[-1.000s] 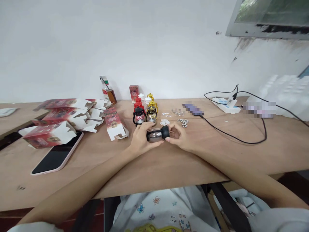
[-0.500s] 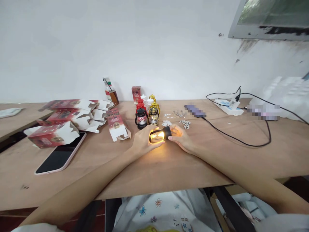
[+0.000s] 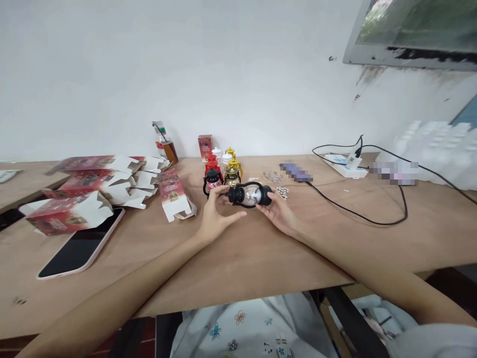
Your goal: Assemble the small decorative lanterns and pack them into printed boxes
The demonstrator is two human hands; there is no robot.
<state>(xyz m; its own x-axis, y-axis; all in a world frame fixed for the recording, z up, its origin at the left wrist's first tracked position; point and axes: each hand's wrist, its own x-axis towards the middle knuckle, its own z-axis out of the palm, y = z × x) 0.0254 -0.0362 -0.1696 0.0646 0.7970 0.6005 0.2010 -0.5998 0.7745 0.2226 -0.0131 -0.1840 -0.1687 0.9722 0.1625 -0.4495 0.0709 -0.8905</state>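
While the right hand (image 3: 281,213) grips the base end, the black toy lantern (image 3: 252,195) lies on its side in front of the person, held up between the two hands near the middle of the desk (image 3: 238,263). Its long axis runs almost level from left to right: the capped top points left and the broad round base points right, with the clear globe between them and the curved handle framing it. The right hand's thumb and fingers are closed around the edge of the base. Opposite, the left hand (image 3: 215,219) has its fingers up by the cap, while its thumb stretches well away from them, pointing right below the globe; whether those fingertips press on the cap cannot be told. The globe is unlit, with something pale inside near the base. Just beyond the left hand stand upright lanterns in rows: a black one (image 3: 213,178), red ones (image 3: 211,161), white ones (image 3: 225,158) and gold ones (image 3: 234,164). Small round silver discs (image 3: 282,193) lie behind the right hand, close to the lantern's base. Left of the hands, a red printed carton (image 3: 176,194) lies on its side, its flapped end facing the person.
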